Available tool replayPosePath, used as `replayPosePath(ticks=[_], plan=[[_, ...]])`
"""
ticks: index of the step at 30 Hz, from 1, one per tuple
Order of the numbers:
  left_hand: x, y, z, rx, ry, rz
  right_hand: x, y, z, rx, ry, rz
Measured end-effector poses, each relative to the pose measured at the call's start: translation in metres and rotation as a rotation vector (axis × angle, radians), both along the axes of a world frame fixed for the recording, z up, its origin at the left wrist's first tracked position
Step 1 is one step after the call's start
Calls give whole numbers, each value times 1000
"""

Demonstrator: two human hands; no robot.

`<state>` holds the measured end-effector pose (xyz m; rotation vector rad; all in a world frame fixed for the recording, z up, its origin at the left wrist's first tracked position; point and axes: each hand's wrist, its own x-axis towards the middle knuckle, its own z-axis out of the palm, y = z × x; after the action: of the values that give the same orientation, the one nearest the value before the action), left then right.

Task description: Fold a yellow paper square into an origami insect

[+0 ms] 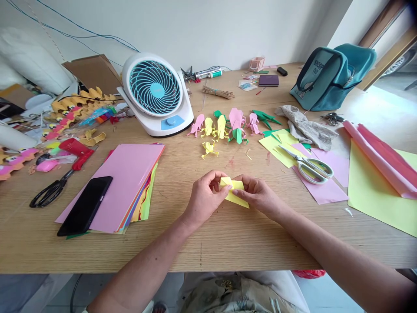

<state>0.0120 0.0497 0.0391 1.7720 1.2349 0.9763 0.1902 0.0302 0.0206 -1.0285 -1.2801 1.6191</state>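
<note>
A small folded piece of yellow paper (235, 194) is held just above the wooden table (228, 234), between both hands. My left hand (204, 196) pinches its left end, fingers curled closed on it. My right hand (257, 194) grips its right side with thumb and fingers closed. Beyond the hands stands a row of folded paper figures (228, 124) in pink, yellow and green.
A stack of coloured paper sheets (125, 187) with a black phone (85, 204) on it lies at the left. White-handled scissors (309, 167) rest on loose sheets at the right. A white and blue fan (156, 93), black scissors (48, 193), a teal bag (329, 74) and a grey cloth (308, 126) stand farther off.
</note>
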Motion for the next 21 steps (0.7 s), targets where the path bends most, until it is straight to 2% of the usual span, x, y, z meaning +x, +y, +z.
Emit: replayPosePath(ticks=[11, 21], plan=[[-1, 3, -9, -147, -102, -73, -3, 2, -1, 29, -2, -66], [2, 0, -10, -111, -110, -61, -5, 2, -6, 54, 1, -67]])
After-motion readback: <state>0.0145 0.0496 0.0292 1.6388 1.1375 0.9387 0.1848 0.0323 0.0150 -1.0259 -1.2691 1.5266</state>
